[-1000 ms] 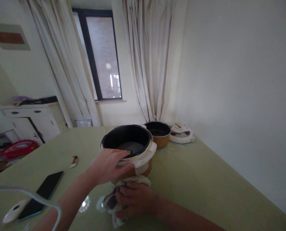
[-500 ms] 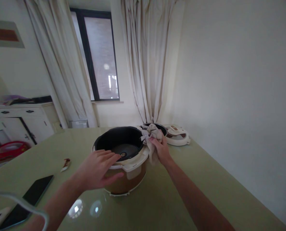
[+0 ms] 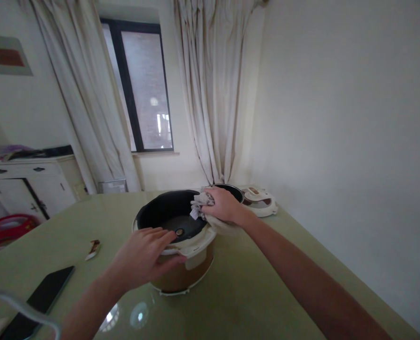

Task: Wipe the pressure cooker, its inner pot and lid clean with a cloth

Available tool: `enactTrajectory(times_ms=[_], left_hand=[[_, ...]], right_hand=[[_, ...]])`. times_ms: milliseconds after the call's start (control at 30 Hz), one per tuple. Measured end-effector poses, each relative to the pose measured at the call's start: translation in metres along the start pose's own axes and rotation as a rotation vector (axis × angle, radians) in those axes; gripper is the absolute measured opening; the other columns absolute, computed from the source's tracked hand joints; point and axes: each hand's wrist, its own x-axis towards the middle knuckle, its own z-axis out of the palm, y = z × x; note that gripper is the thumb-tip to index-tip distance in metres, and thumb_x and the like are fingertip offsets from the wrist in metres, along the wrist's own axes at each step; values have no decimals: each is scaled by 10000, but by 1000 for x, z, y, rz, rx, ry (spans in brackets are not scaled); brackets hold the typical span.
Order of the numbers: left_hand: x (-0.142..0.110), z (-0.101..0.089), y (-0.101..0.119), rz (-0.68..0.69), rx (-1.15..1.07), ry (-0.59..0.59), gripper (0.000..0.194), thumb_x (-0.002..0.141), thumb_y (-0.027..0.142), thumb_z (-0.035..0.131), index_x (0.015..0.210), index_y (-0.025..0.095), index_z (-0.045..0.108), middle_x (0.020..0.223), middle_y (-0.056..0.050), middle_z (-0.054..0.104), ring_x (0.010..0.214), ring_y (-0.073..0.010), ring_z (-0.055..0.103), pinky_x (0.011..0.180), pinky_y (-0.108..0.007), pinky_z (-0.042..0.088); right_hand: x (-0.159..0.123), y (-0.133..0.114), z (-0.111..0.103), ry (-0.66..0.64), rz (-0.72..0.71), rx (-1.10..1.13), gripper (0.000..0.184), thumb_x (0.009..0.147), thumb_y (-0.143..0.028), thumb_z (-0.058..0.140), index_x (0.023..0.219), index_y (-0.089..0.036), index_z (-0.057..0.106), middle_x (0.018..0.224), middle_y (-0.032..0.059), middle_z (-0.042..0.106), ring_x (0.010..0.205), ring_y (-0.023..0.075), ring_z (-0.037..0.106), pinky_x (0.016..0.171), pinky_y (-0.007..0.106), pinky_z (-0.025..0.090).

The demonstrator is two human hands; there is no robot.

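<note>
A rice cooker body with a black interior, a pale rim and a brown outer side stands upright on the green table. My left hand holds its near left rim, fingers over the top and thumb against the outside. In my right hand is a crumpled pale cloth, bunched at the right inner edge of the cooker, with a loose end hanging over the rim. Behind that hand a dark inner pot is partly hidden. The cooker lid lies to the right of the pot.
On the left of the green table lie a phone, a small torn wrapper and a white cable. A wall runs along the right side. Further back are a white cabinet and a red basket.
My right hand has moved left with the cloth, from the cooker's right rim to its inner edge, and turned back upward. My left hand stays on the rim. The view has shifted slightly.
</note>
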Motion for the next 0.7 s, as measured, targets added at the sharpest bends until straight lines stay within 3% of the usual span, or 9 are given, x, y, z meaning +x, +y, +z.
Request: enactTrajectory(times_ms=[67,233,300,367,467,533,567,633,700], left_hand=[[-1,1,0,22,5,82,408,984,606,604,995,215,719,835,-51,748,760,-251,700,685,-374,472],[-14,7,-10,-14,-131,335,275,1005,465,581,1022,223,710,930,-56,753,830,-244,675,764,-381,479],[-25,20,-17,-170,-263,498,260,1036,413,520,1095,242,707,1050,-57,758,978,-248,686,878,-381,486],[-35,42,-22,-421,-412,690,326,1066,430,449,1191,254,692,1204,-67,732,1161,-266,655,1007,-405,469],[-41,88,-19,-734,-738,960,572,1034,645,407,1407,254,595,1501,-96,594,1409,-320,523,1171,-474,403],[-39,115,-13,-809,-1085,1084,807,935,833,392,1481,259,546,1566,-101,554,1461,-355,489,1201,-493,401],[-37,124,-10,-814,-1237,1116,899,878,904,390,1489,263,546,1567,-99,562,1471,-365,485,1210,-491,403],[-33,132,-9,-816,-1444,1140,1003,801,986,378,1469,265,581,1535,-93,603,1473,-374,492,1217,-483,414],[-31,127,-17,-875,-1533,1113,1015,788,999,377,1429,250,621,1474,-98,656,1429,-372,546,1192,-486,454]], right_hand=[[0,-7,-4,-46,-23,-35,494,820,-424,774,1249,-186,713,1149,121,709,1015,286,659,891,363,474],[-8,-40,-22,-285,-340,174,428,832,-400,781,1205,-218,680,1113,50,722,1006,227,662,886,306,463],[2,-38,-27,-394,-323,169,392,852,-382,765,1194,-220,664,1114,39,733,992,217,672,854,291,467],[19,-29,-28,-451,-246,-24,352,870,-405,746,1159,-221,663,1099,53,744,964,235,687,789,295,469],[47,-15,-19,-405,-188,-360,457,857,-413,774,1241,-204,641,1157,141,730,978,314,699,750,344,475],[63,-15,-8,-340,-226,-465,638,826,-351,819,1386,-186,560,1234,189,698,1032,359,685,771,381,488],[70,-18,-1,-326,-306,-498,723,809,-315,838,1441,-180,511,1256,192,688,1060,363,673,790,390,493],[84,-29,14,-345,-627,-570,769,821,-259,830,1490,-185,457,1273,160,684,1118,335,641,835,384,499],[98,-42,32,-368,-1063,-612,590,928,-212,721,1472,-208,493,1299,127,672,1172,291,606,877,364,493]])
